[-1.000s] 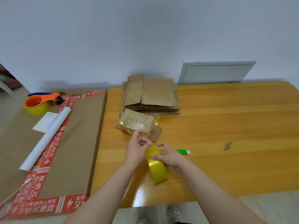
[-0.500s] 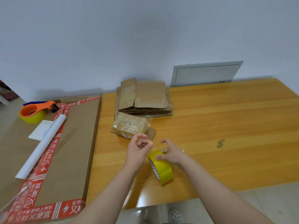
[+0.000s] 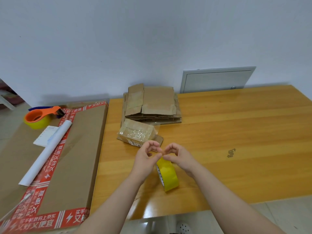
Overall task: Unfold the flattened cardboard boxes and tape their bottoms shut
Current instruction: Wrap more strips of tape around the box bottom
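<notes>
Head view: yellow tape roll [image 3: 169, 175] on edge, core opening leftward.

The left hand [image 3: 145, 156] and the right hand [image 3: 179, 156] were bare. Both forearms were uncovered all the way to the lower edge of the view, rounded and smooth in outline. The fingers [image 3: 170, 146] were short and tapered. At the very bottom, one foot wore a pale shoe [image 3: 183, 228] with small round holes dotted across its toe. A dark scrap beside it was too small to identify.
</notes>
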